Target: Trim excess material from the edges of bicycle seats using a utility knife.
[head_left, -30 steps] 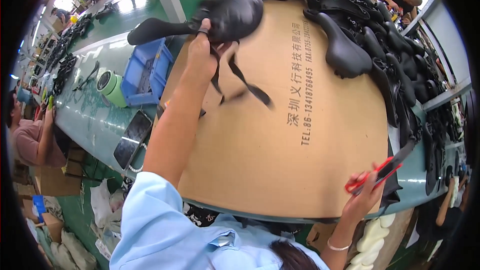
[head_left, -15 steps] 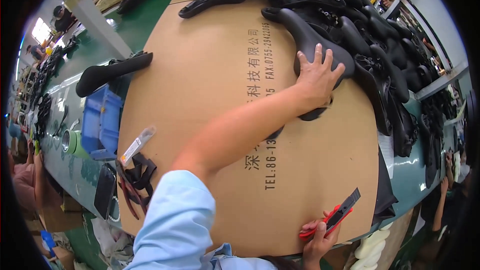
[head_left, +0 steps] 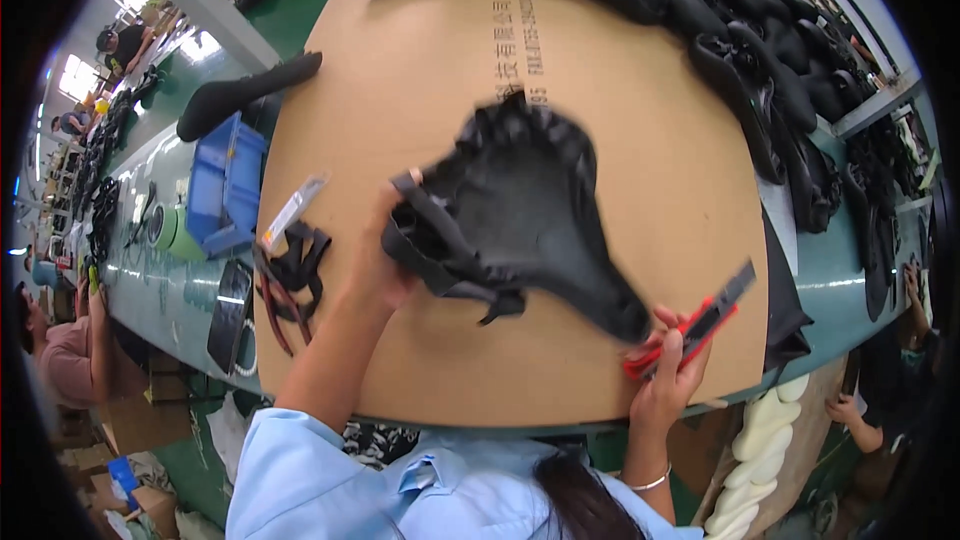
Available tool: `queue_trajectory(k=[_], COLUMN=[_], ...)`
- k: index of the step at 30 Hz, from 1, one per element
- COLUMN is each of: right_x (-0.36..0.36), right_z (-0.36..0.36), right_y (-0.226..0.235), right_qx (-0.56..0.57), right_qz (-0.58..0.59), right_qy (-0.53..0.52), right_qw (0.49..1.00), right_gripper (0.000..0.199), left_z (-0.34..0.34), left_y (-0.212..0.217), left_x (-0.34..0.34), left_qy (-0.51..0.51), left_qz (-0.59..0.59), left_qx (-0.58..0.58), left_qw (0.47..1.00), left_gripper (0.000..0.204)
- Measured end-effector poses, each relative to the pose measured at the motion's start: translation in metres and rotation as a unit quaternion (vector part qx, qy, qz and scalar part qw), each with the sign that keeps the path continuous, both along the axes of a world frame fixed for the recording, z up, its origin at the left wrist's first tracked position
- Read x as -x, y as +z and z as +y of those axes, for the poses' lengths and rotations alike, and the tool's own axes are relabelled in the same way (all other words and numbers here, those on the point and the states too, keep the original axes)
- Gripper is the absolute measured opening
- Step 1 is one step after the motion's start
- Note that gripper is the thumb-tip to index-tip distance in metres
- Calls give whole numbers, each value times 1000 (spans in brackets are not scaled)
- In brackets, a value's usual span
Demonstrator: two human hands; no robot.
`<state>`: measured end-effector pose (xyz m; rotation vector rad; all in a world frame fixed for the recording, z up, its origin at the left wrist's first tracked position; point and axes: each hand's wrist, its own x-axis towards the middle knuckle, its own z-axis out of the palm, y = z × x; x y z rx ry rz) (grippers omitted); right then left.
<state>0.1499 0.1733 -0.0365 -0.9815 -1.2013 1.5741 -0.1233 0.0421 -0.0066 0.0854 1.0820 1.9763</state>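
A black bicycle saddle (head_left: 520,205) is held up over the cardboard sheet (head_left: 400,110), its hollow underside toward me and slightly blurred. My left hand (head_left: 385,240) is closed on its wide rear end, where loose black cover edging hangs down. The narrow nose points to the lower right, beside the fingers of my right hand (head_left: 668,370). That hand is wrapped round a red and black utility knife (head_left: 705,325), whose blade is out and points up and right. Whether the right fingers touch the nose, I cannot tell.
Black saddles (head_left: 740,50) are heaped at the back right. On the left lie one more saddle (head_left: 240,95), a blue bin (head_left: 225,185), a green cup (head_left: 172,230), a phone (head_left: 230,315), black strips (head_left: 300,275) and a clear packet (head_left: 295,210). Other people work at both sides.
My left hand has taken a saddle off the heap's edge, brought it toward me and turned its underside up. My right hand with the knife has risen slightly.
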Motion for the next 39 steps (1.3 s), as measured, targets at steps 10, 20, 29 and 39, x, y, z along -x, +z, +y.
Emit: queue_trajectory(k=[10, 20, 29, 39], right_x=[-27, -30, 2, -61], right_z=[-28, -22, 0, -40], right_y=[38, 41, 68, 110], right_qx=[47, -216, -328, -125], right_qz=[-189, -266, -314, -453], right_qy=[208, 178, 314, 397], right_qw=[958, 923, 834, 788], right_gripper=[30, 43, 47, 48], left_z=[-67, 37, 22, 17], left_y=[92, 12, 13, 7], left_x=[-87, -111, -107, -92], left_qy=[-517, -73, -39, -73], left_qz=[568, 521, 379, 104], left_qx=[-51, 287, 224, -113], left_qw=[638, 801, 897, 985], left_gripper=[18, 18, 14, 6])
